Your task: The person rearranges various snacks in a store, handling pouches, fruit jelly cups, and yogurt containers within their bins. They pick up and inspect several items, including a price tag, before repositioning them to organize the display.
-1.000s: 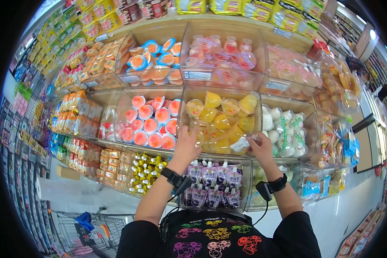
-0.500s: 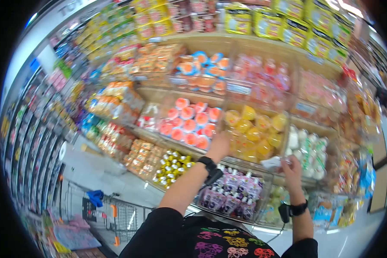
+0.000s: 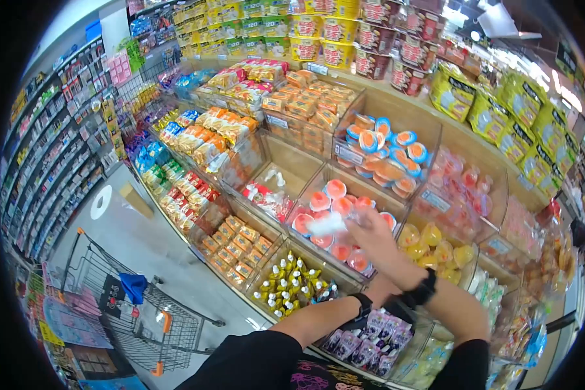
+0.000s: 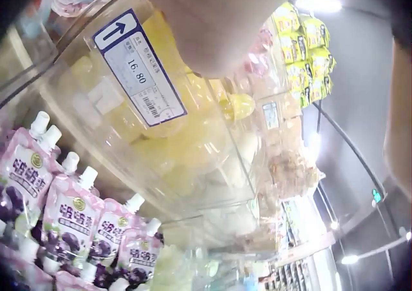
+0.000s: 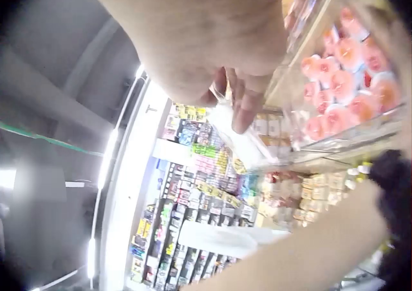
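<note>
Clear plastic packet (image 3: 325, 224) pinched between right hand (image 3: 372, 239) fingertips, just before the pink jelly cups (image 3: 335, 190), left hand (image 4: 212, 27) below by yellow jelly bin (image 4: 161, 136), grip cannot be told

Tiered wooden shelf (image 3: 465, 140), fitted throughout with clear bins (image 3: 276, 166). Upper tier holds orange-and-blue lidded cups (image 3: 387, 153), with orange packets (image 3: 305, 104) to their left. Middle tier holds pink-lidded cups (image 3: 335, 190), with yellow jelly cups (image 3: 435, 246) in the next bin to the right. Lowest tier holds small yellow-capped bottles (image 3: 291, 281) beside purple spout pouches (image 3: 370, 344) (standing upright, caps up). Top board carries yellow bags (image 3: 500, 107). A price label (image 4: 138, 68) on the front of the yellow cups' bin reads 16.80.
</note>
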{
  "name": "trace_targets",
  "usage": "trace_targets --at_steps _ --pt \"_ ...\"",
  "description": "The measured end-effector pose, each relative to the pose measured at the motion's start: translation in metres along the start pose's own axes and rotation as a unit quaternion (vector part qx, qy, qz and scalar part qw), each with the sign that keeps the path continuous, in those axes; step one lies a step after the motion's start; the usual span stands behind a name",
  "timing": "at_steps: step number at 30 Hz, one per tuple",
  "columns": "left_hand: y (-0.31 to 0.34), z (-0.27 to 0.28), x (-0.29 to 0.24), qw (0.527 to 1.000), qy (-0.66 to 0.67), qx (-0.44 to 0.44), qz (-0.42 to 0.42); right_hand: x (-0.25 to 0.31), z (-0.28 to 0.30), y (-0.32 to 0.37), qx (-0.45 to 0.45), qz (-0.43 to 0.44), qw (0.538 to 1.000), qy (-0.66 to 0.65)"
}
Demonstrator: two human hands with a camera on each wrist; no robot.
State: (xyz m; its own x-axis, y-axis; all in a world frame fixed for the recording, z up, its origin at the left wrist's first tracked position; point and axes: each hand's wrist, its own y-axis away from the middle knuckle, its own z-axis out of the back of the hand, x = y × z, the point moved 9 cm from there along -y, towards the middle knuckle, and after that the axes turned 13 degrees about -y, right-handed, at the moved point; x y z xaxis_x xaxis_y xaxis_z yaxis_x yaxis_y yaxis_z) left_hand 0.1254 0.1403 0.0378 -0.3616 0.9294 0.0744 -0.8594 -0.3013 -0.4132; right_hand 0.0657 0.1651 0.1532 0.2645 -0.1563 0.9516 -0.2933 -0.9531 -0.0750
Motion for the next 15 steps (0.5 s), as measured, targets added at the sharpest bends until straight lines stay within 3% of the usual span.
trace_targets --at_steps 4,6,9,11,13,15 --pt "-0.02 -0.003 0.03 1.0 -0.005 0.0 -0.009 -0.041 -0.021 -0.026 -0.01 -0.031 0.994 -0.1" --pt "-0.023 -0.011 0.024 1.0 0.004 0.01 -0.027 -0.057 -0.008 -0.003 -0.007 -0.083 0.996 0.041" --pt "-0.013 -0.024 -0.01 0.997 0.029 0.034 -0.059 -0.045 0.039 0.039 0.021 -0.045 0.985 0.163" --pt "-0.005 -0.03 -0.029 0.995 0.036 0.05 -0.073 -0.036 0.095 0.063 -0.03 -0.01 0.947 0.321" --pt "0.0 -0.034 -0.046 0.994 0.034 0.062 -0.087 -0.039 0.158 0.092 -0.164 -0.075 0.955 0.235" --pt "0.002 -0.035 -0.079 0.99 0.036 0.074 -0.115 -0.041 0.214 0.11 -0.205 -0.062 0.944 0.25"
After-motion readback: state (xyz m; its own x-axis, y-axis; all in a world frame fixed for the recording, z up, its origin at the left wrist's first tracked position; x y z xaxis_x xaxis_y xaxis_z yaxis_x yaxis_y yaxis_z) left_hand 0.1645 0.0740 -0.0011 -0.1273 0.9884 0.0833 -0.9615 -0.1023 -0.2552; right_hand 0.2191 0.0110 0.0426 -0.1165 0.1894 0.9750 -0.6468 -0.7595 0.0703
